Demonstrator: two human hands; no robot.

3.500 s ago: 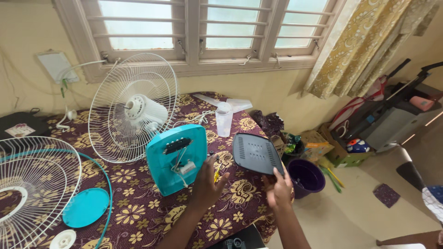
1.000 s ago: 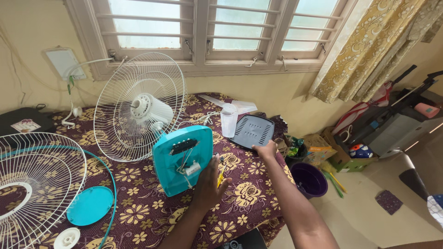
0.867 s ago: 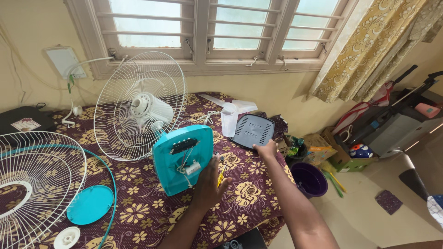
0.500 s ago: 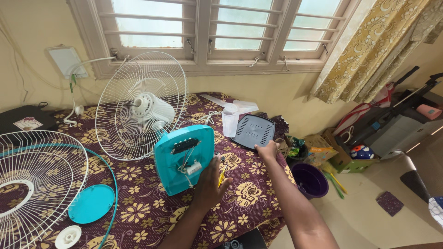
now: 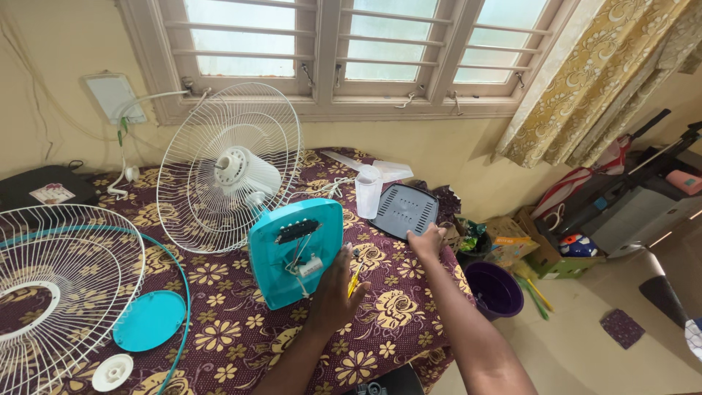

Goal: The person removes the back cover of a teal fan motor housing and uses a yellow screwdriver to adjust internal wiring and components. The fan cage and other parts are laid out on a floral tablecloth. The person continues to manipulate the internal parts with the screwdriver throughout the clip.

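1. Right hand [image 5: 426,241] pinches the near edge of the dark grey vented cover plate [image 5: 406,210], which lies flat on the floral tablecloth [image 5: 219,329] just past the fingers.
2. Looks like thin, light, stiff plastic, probably a bit brittle, so edges are the spot to hold.
3. Left hand [image 5: 338,289] rests open-palmed against the teal fan base [image 5: 296,252], bracing it, with a yellow screwdriver [image 5: 354,278] right beside the fingers.

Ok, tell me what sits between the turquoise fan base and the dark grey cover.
In the head view, between the turquoise fan base and the dark grey cover stands a translucent white fan blade hub, on the floral cloth. The right hand holds the cover's near edge.
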